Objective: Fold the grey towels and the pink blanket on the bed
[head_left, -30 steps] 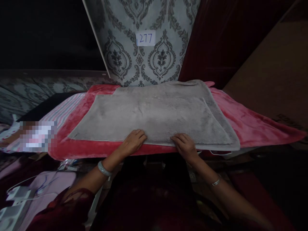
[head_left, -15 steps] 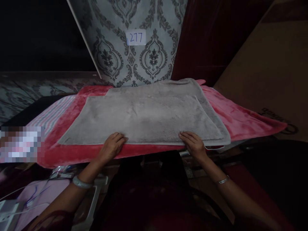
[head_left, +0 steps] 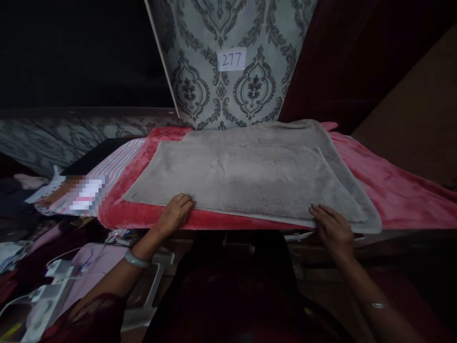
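Grey, plush and folded flat, the fleece towel [head_left: 250, 178] lies spread on a red fleece blanket [head_left: 392, 190] that covers the tabletop. Both hands rest spread open, palms down, on its near edge: the left hand [head_left: 176, 212] near the left corner, the right hand [head_left: 333, 228] near the right corner. A white label marked 277 [head_left: 232, 59] hangs on the patterned grey wallpaper panel [head_left: 200, 71] behind.
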`<control>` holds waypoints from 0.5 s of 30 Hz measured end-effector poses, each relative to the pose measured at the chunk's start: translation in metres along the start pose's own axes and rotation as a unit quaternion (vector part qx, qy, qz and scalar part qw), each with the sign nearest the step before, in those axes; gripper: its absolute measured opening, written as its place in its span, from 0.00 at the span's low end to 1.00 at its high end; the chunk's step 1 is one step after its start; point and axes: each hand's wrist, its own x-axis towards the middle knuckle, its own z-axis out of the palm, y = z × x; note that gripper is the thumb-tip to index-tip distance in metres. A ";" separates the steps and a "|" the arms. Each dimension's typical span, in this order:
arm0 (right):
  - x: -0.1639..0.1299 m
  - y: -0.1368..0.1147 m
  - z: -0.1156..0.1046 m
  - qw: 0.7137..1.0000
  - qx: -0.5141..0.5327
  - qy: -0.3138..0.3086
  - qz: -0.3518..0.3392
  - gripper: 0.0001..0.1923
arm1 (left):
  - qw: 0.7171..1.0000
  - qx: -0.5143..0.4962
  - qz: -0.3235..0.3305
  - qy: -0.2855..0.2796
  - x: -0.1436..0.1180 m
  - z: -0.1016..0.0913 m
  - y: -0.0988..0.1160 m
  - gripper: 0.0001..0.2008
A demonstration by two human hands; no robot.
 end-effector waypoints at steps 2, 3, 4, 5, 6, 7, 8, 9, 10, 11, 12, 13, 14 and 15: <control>-0.002 0.001 -0.003 1.000 0.012 0.013 -0.010 0.16 | 1.000 -0.021 -0.007 -0.010 -0.002 -0.006 0.002 0.12; -0.001 0.001 -0.004 1.000 0.017 0.020 -0.012 0.15 | 0.999 -0.036 -0.014 -0.014 -0.001 -0.009 0.002 0.12; 0.003 -0.001 -0.006 0.999 0.020 0.027 -0.012 0.14 | 0.998 -0.052 -0.027 -0.014 0.002 -0.012 0.002 0.12; 0.010 -0.003 -0.006 0.999 0.019 0.032 -0.009 0.15 | 0.997 -0.067 -0.042 -0.012 0.007 -0.014 0.001 0.12; 0.020 -0.007 -0.005 0.999 0.014 0.033 -0.004 0.16 | 0.995 -0.079 -0.059 -0.008 0.015 -0.015 0.001 0.13; 0.032 -0.012 -0.003 1.000 0.005 0.028 0.000 0.17 | 0.993 -0.085 -0.076 -0.002 0.026 -0.014 0.000 0.13; 0.046 -0.018 0.001 1.000 -0.006 0.017 0.003 0.19 | 0.992 -0.083 -0.093 0.003 0.038 -0.012 0.000 0.13; 0.061 -0.026 0.007 1.000 -0.020 0.001 0.005 0.21 | 0.991 -0.074 -0.108 0.003 0.051 -0.009 0.001 0.14; 0.074 -0.034 0.015 0.999 -0.034 -0.018 0.006 0.23 | 0.991 -0.059 -0.121 -0.004 0.065 -0.004 0.002 0.17; 0.087 -0.043 0.023 0.998 -0.048 -0.038 0.005 0.25 | 0.990 -0.042 -0.134 -0.019 0.077 0.001 0.003 0.22; 0.096 -0.050 0.033 0.996 -0.061 -0.062 0.004 0.27 | 0.988 -0.025 -0.147 -0.044 0.086 0.007 0.005 0.27; 0.103 -0.056 0.042 0.994 -0.071 -0.089 0.002 0.28 | 0.984 -0.012 -0.159 -0.075 0.093 0.014 0.008 0.31; 0.106 -0.061 0.050 0.990 -0.079 -0.119 -0.001 0.29 | 0.979 -0.004 -0.171 -0.111 0.097 0.020 0.010 0.33; 0.107 -0.064 0.058 0.985 -0.085 -0.150 -0.004 0.29 | 0.973 0.001 -0.181 -0.144 0.098 0.025 0.012 0.33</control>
